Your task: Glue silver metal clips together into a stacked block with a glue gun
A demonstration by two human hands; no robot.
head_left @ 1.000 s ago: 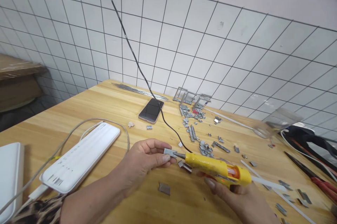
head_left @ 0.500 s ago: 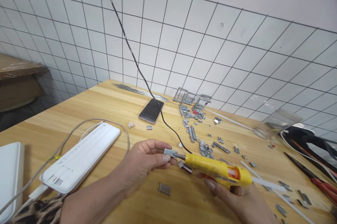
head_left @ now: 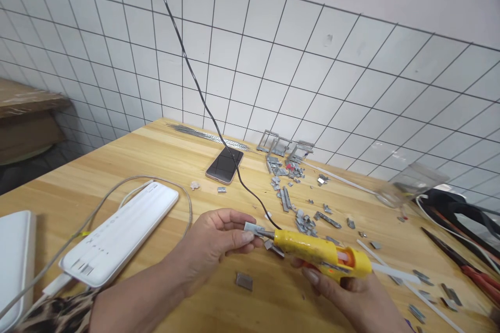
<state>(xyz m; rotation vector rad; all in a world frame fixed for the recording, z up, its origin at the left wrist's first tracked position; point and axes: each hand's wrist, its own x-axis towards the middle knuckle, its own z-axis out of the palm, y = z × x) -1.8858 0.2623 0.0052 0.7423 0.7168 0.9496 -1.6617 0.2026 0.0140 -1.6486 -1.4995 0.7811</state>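
My right hand point(head_left: 344, 288) is wrapped round the handle of a yellow hot glue gun point(head_left: 308, 247), with a white glue stick point(head_left: 396, 273) jutting from its rear end. Between the thumb and fingers of my left hand point(head_left: 222, 236) a small grey metal piece point(head_left: 253, 228) is pinched. The metal nozzle of the gun points left and meets the right end of that piece. Whether glue is coming out is too small to make out. Just below the nozzle lies a bent metal piece point(head_left: 274, 248), and another flat grey piece point(head_left: 244, 281) rests nearer to me.
Several metal scraps point(head_left: 305, 222) and small frames point(head_left: 299, 151) lie beyond the gun. A phone point(head_left: 224, 165), thin metal rods point(head_left: 211, 136) and a white power strip point(head_left: 121, 234) are on the table. A black cord point(head_left: 203, 98) hangs down to the gun. Red-handled pliers point(head_left: 464, 268) lie right.
Almost nothing differs. The glue gun has shifted very slightly left, its nozzle still at the metal piece, which my left hand keeps holding.
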